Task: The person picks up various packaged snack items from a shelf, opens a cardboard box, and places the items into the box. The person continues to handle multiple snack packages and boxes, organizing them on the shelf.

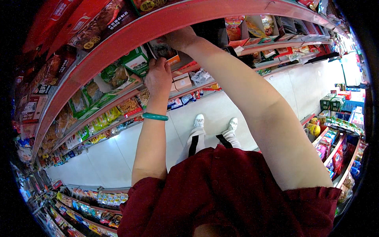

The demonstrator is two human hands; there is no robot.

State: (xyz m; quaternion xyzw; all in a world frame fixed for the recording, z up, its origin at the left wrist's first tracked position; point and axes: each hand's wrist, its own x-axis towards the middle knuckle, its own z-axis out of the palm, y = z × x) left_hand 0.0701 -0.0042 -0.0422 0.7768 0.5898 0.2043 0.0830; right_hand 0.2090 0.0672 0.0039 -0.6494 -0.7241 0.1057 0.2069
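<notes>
My left hand point(158, 77), with a teal bangle point(155, 116) on its wrist, reaches up to a shelf. Its fingers are curled on the near edge of a dark display box with an orange front point(173, 59). A green box point(136, 61) stands just left of those fingers. My right hand point(182, 38) reaches deeper, over the same display box, beside a dark package point(162, 48) in it. The red shelf edge above and the shadow there hide its fingers, so I cannot see what they touch.
A red-edged upper shelf point(130, 37) with red and brown packages curves over my hands. Lower shelves hold snack bags point(128, 104) and open cartons point(237, 31). More stocked shelves stand at the right point(335, 150) and lower left point(89, 213). Pale floor tiles point(106, 154) lie below.
</notes>
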